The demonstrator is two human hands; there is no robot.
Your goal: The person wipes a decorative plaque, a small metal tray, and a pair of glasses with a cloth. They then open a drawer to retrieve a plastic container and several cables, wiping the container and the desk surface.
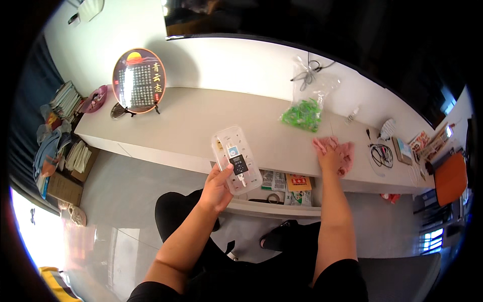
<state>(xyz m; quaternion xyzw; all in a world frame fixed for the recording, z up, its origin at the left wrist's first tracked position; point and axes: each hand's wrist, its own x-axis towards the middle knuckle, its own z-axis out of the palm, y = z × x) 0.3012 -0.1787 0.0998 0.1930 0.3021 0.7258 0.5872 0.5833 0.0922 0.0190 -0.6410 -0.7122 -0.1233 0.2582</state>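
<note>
Left hand (217, 189) grips a clear plastic case (236, 160) by its lower edge, mid-frame, lifted off the bench (191, 126). Right hand (329, 158) presses flat on a pink cloth (336, 152), centre-right. Risk: one-edge grip (case tilted), could slip into the open drawer (282, 189) below.

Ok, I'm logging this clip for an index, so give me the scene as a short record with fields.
setting: white desk against a wall, open drawer below it
left hand: holds a clear plastic case above the desk edge
right hand: presses a pink cloth on the desk
nearby: bag of green pieces, decorative plate on a stand, cables
</note>
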